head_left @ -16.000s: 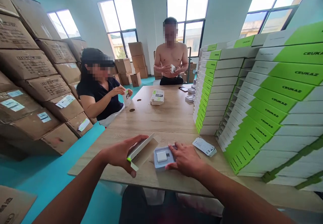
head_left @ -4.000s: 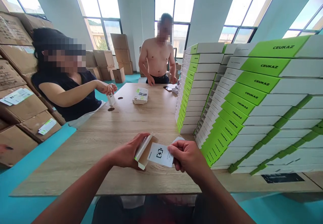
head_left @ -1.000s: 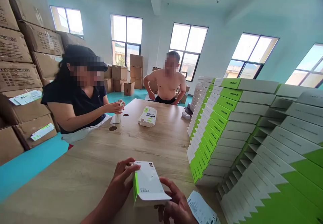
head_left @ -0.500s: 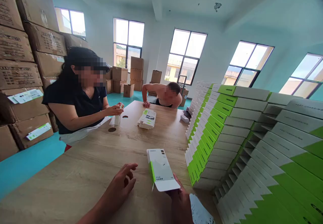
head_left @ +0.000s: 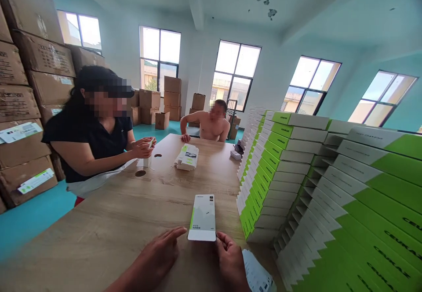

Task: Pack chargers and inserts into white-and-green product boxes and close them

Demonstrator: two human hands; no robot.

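A flat white and green cardboard box (head_left: 203, 213) lies on the table in front of me, its near end flap sticking out toward me. My right hand (head_left: 230, 253) has its thumb and fingers closed on the box's near right corner. My left hand (head_left: 161, 252) is stretched out at the near left corner, index finger extended; whether it touches the box I cannot tell. Beside my right wrist lie printed white sheets (head_left: 255, 271).
Tall stacks of white and green boxes (head_left: 283, 151) stand along the right. A small pile of flat packages (head_left: 187, 157) lies farther up the wooden table (head_left: 108, 226). One person (head_left: 99, 134) sits at the left holding something small; another person (head_left: 211, 123) is at the far end.
The box has turned to point straighter away from me, and its flap sits lower to the table. My left hand has moved up to its near left corner. The far person has raised their head.
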